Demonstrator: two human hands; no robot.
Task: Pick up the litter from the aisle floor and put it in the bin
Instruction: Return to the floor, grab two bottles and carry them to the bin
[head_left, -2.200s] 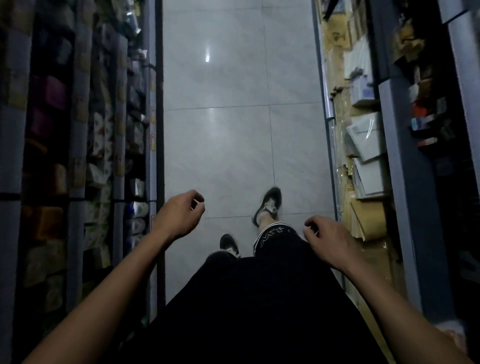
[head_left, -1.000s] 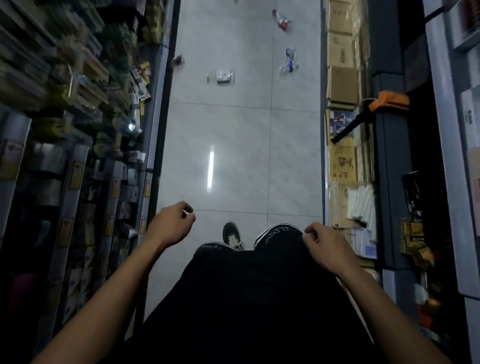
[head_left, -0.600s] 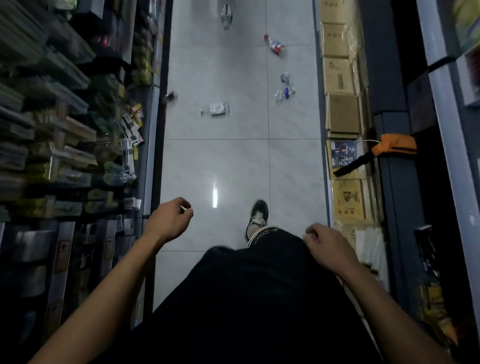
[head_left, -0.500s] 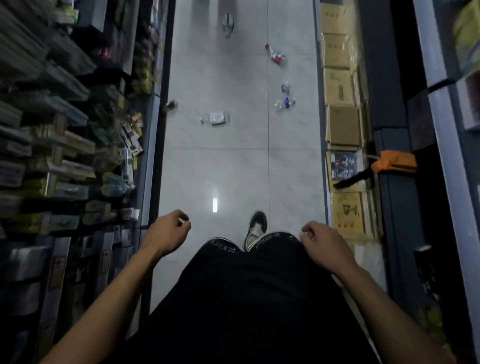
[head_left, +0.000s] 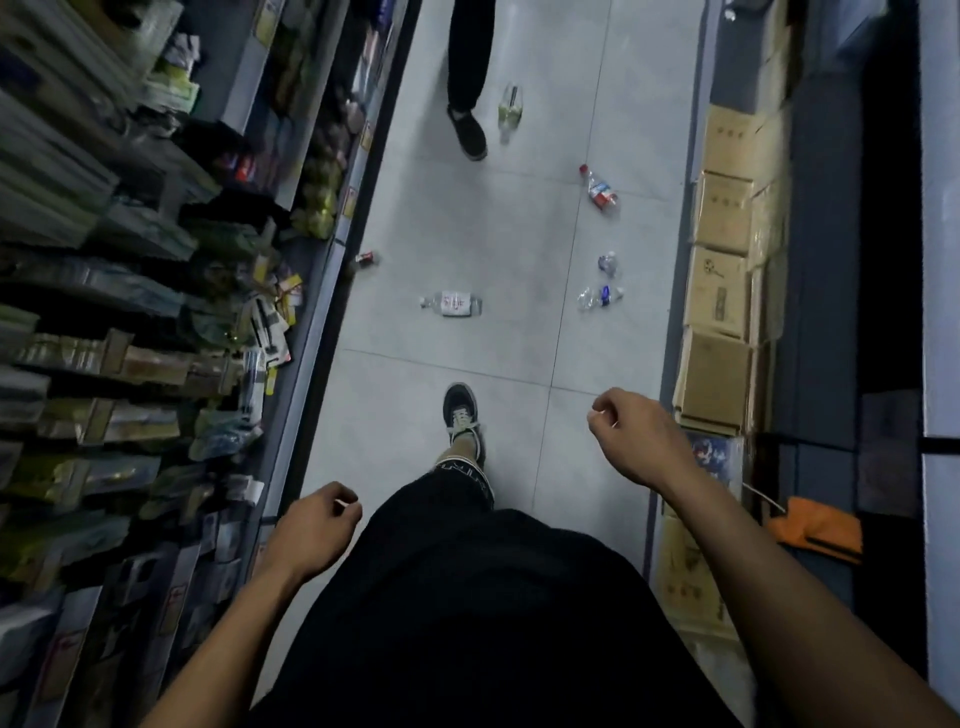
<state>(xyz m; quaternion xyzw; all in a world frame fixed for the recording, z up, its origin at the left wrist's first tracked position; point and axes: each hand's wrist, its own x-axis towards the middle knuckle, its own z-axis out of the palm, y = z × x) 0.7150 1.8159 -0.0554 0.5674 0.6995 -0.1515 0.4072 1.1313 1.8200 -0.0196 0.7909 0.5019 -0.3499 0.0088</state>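
Observation:
Several empty plastic bottles lie on the grey tiled aisle floor ahead of me. A clear one with a white label lies in the middle. A crushed bottle with a blue label and a small crumpled one lie to the right. Farther off are a red-labelled bottle, a greenish bottle and a small red-capped piece by the left shelf foot. My left hand and my right hand hang loosely curled and hold nothing. No bin is in view.
Stocked shelves line the left side. Stacked cardboard boxes line the right, with an orange item lower down. Another person's leg and dark shoe stand in the aisle beyond the bottles. My own shoe steps forward.
I have walked forward, so the bottles are nearer and another person's leg has come into view. My right hand has swung up and forward, my left hand back.

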